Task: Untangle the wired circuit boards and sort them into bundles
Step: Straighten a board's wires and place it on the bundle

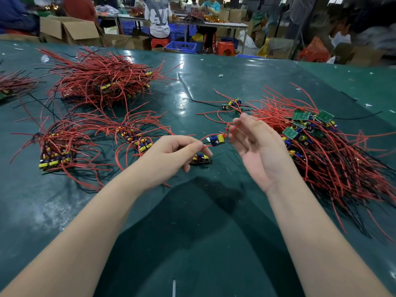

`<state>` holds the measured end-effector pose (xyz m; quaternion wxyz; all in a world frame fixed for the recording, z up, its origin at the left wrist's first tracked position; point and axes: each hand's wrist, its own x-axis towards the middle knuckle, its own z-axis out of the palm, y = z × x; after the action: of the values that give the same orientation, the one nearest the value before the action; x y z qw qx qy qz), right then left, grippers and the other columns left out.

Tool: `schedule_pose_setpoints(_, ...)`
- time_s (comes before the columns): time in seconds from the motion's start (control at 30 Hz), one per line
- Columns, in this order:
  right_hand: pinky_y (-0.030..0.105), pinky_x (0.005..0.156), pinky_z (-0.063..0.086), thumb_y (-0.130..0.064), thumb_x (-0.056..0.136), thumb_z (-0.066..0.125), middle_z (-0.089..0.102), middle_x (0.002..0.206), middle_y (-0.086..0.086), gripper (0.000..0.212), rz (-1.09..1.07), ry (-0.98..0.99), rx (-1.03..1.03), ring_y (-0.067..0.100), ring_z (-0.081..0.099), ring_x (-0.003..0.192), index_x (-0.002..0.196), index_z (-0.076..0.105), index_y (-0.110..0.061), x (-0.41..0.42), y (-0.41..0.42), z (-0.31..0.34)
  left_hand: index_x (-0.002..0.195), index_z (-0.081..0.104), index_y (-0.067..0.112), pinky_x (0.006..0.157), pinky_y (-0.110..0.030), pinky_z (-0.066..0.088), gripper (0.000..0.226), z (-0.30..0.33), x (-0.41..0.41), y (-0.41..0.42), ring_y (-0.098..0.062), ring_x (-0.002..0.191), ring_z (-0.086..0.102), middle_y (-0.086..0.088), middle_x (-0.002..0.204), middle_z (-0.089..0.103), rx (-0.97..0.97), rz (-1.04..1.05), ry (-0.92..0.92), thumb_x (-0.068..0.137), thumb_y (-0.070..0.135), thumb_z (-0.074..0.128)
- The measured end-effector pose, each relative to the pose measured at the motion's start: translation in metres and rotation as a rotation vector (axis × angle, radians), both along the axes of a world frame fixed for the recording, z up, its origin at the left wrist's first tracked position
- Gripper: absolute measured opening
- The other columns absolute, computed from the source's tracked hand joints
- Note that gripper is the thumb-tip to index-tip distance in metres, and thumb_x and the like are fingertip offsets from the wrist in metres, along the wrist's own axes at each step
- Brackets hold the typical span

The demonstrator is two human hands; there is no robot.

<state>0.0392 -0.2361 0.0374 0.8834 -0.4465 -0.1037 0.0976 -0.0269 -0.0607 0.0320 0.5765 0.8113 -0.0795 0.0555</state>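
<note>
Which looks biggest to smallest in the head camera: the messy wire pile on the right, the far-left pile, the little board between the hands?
1. Right tangled pile, though it lies nearer.
2. Far-left pile.
3. Small board between the hands, clearly smallest.

Left hand (pixel 171 156) is pinching a red wire (pixel 204 139) with a small circuit board (pixel 217 139) dangling off it, and another board (pixel 200 159) sits just under the fingers. Right hand (pixel 257 146) hovers beside it, palm up, fingers loose. Big tangled pile (pixel 321 142) to the right, sorted bundles (pixel 57 146) on the green table (pixel 192 221) left.
</note>
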Motion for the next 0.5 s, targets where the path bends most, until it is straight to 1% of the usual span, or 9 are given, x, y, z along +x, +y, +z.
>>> schedule_pose_setpoints(0.07,0.022,0.074,0.056,-0.014,0.070,0.070,0.073,0.076,0.000,0.010,-0.002,0.048,0.015,0.012,0.069,0.073,0.077,0.064,-0.016,0.0010,-0.0025,0.0011,0.088,0.074,0.021,0.063,-0.019,0.041,0.031,-0.0010,-0.0012,0.0007,-0.012,0.060,0.042,-0.003,0.063,0.033,0.025,0.002,-0.008,0.101,0.020,0.046)
schedule_pose_setpoints(0.1,0.021,0.072,0.056,-0.014,0.069,0.071,0.073,0.076,0.000,0.013,-0.012,0.059,-0.025,0.011,0.069,0.073,0.078,0.063,-0.016,0.0017,-0.0039,0.0010,0.089,0.074,0.021,0.063,-0.018,0.040,0.031,-0.0012,-0.0017,0.0006,-0.012,0.059,0.043,-0.005,0.064,0.034,0.036,0.002,-0.016,0.101,0.021,0.046)
schedule_pose_setpoints(0.2,0.015,0.061,0.051,-0.029,0.054,0.078,0.069,0.075,-0.006,0.028,-0.049,0.047,-0.259,0.005,0.062,0.066,0.078,0.066,-0.018,0.0031,-0.0072,0.0009,0.090,0.074,0.024,0.062,-0.024,0.037,0.029,-0.0011,-0.0017,0.0002,-0.010,0.058,0.046,-0.001,0.062,0.036,0.076,0.024,-0.037,0.098,0.030,0.048)
schedule_pose_setpoints(0.27,0.014,0.056,0.045,-0.041,0.049,0.078,0.064,0.074,-0.008,0.037,-0.031,0.034,-0.404,0.003,0.054,0.061,0.076,0.072,-0.018,0.0027,-0.0079,0.0013,0.090,0.075,0.025,0.059,-0.024,0.035,0.028,-0.0013,-0.0014,0.0013,-0.008,0.057,0.046,0.004,0.059,0.040,0.121,0.047,-0.046,0.099,0.029,0.048)
schedule_pose_setpoints(0.33,0.014,0.051,0.040,-0.049,0.047,0.078,0.058,0.073,-0.008,0.052,0.044,0.061,-0.476,0.004,0.045,0.057,0.087,0.074,-0.016,0.0016,-0.0081,0.0017,0.090,0.075,0.024,0.057,-0.024,0.033,0.028,-0.0019,-0.0017,0.0007,-0.007,0.056,0.045,0.010,0.055,0.043,0.170,0.042,-0.043,0.100,0.026,0.049)
schedule_pose_setpoints(0.37,0.014,0.049,0.038,-0.050,0.048,0.078,0.054,0.070,-0.008,0.056,0.089,0.093,-0.477,0.004,0.041,0.054,0.092,0.075,-0.015,0.0011,-0.0083,0.0020,0.089,0.075,0.024,0.056,-0.023,0.033,0.028,-0.0024,-0.0021,-0.0001,-0.006,0.054,0.044,0.012,0.053,0.043,0.185,0.026,-0.037,0.100,0.025,0.049)
schedule_pose_setpoints(0.4,0.014,0.046,0.035,-0.048,0.050,0.079,0.050,0.067,-0.008,0.054,0.137,0.122,-0.442,0.004,0.038,0.052,0.093,0.075,-0.016,0.0010,-0.0082,0.0019,0.089,0.074,0.024,0.053,-0.021,0.033,0.027,-0.0028,-0.0023,-0.0011,-0.005,0.052,0.043,0.012,0.052,0.044,0.193,0.009,-0.029,0.100,0.025,0.049)
schedule_pose_setpoints(0.47,0.015,0.042,0.029,-0.036,0.055,0.081,0.045,0.061,-0.008,0.039,0.187,0.174,-0.285,0.005,0.032,0.047,0.088,0.073,-0.016,0.0028,-0.0093,0.0015,0.089,0.074,0.025,0.050,-0.019,0.032,0.027,-0.0032,-0.0026,-0.0021,-0.003,0.049,0.041,0.013,0.050,0.044,0.197,-0.011,-0.015,0.099,0.026,0.049)
schedule_pose_setpoints(0.5,0.015,0.040,0.029,-0.028,0.057,0.080,0.043,0.059,-0.007,0.031,0.181,0.194,-0.197,0.004,0.032,0.046,0.083,0.068,-0.016,0.0036,-0.0100,0.0020,0.089,0.074,0.025,0.051,-0.021,0.033,0.027,-0.0029,-0.0026,-0.0018,-0.003,0.050,0.041,0.013,0.050,0.045,0.196,-0.016,-0.013,0.100,0.026,0.049)
